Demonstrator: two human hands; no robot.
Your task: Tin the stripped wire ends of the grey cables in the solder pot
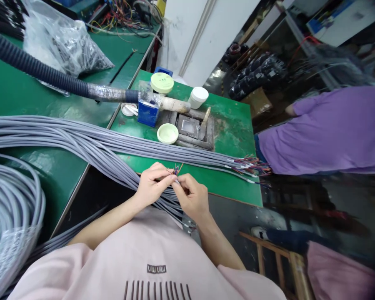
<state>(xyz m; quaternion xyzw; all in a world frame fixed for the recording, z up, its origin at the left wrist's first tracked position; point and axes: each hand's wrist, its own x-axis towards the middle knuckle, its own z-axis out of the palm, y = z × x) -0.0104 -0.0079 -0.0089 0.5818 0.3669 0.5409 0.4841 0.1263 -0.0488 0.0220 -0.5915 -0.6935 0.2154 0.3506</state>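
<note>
Left hand and right hand both pinching coloured wire ends, fingertips meeting. Wires pointing away from body. Grey cable bundle trailing leftward beneath left hand.

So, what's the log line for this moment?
left hand: pinching coloured wire ends | right hand: pinching same ends | nearby: grey cable bundle
</note>
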